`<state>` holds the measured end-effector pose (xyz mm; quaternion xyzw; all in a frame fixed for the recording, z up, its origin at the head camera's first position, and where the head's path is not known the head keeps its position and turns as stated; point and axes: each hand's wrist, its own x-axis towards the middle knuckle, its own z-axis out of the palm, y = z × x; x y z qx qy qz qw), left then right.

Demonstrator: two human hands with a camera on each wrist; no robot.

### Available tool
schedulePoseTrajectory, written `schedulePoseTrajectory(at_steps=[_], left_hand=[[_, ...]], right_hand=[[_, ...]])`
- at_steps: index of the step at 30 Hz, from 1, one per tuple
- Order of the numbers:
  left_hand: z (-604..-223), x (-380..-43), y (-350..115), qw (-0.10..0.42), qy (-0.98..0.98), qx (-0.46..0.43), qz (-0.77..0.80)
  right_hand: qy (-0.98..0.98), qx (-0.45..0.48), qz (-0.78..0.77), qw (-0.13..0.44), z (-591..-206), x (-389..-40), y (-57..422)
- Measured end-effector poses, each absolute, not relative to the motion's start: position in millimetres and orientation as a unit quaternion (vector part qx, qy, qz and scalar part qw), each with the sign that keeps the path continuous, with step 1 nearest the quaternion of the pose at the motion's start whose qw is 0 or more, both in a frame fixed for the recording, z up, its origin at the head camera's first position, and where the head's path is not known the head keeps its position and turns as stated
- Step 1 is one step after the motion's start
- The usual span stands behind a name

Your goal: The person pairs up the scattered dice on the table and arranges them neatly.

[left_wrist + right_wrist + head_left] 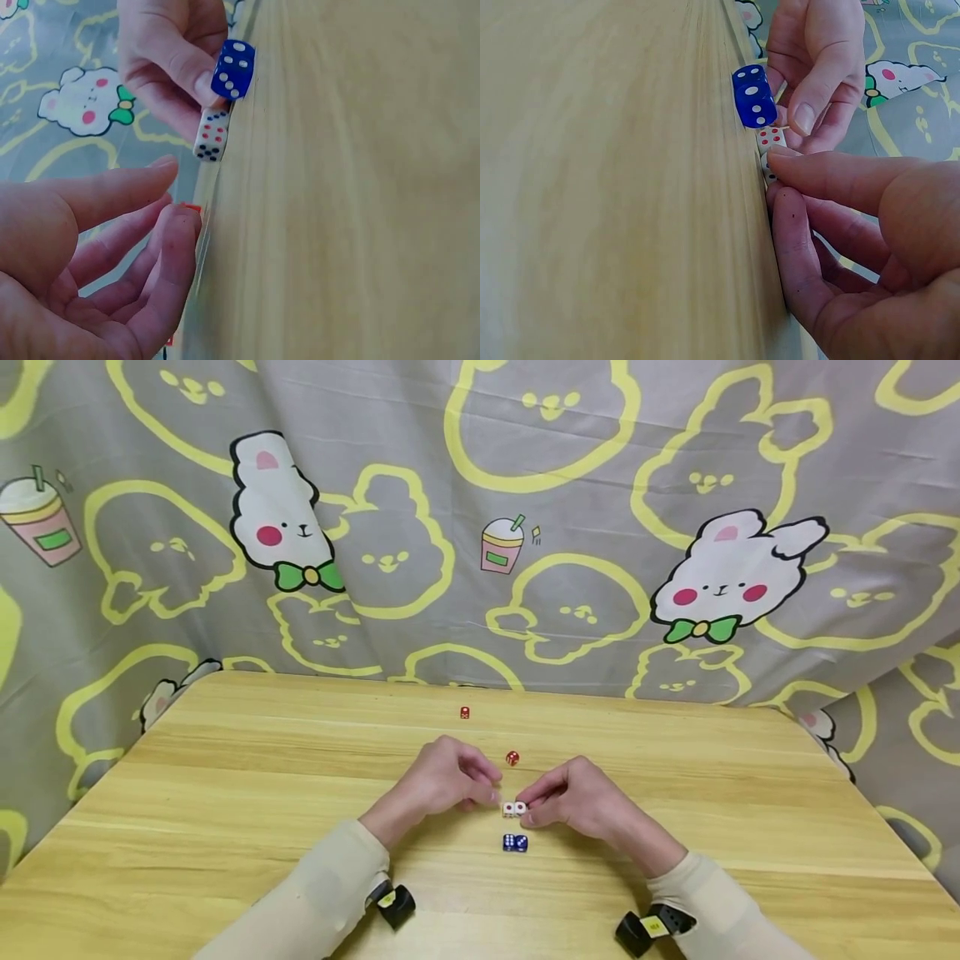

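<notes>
Two white dice sit side by side near the middle of the table, the left white die [508,810] against the right white die [521,808]. My right hand [581,797] pinches the right one between thumb and fingertips, which partly cover it in the right wrist view. To the left of the pair is my left hand [450,777], thumb and fingers curved and apart, with nothing between them. Nearer to me, two blue dice [515,842] stand in a matching pair. Beyond the hands lies a red die [512,758].
Another red die [465,712] lies farther back, close to the table's far edge. The wooden table [262,760] meets a patterned grey curtain [420,635] at the back and sides. A black wrist camera [397,906] is strapped to each sleeve.
</notes>
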<state>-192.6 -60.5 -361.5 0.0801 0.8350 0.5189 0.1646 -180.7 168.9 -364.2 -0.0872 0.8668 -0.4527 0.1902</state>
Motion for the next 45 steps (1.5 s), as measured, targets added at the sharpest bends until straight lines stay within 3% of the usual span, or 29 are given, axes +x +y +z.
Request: schedulePoseTrajectory(at_steps=[26,45], left_hand=[[-357.1,-218.9,-80.6,0.073,0.835,-0.009,0.545],[-355.4,-259.4,-78.8,0.058,0.826,-0.071,0.556]], right_hand=[[0.865,-0.075,-0.461,0.185,-365.1,-178.5,168.8],[0.864,-0.077,-0.462,0.182,-365.2,-178.5,169.5]])
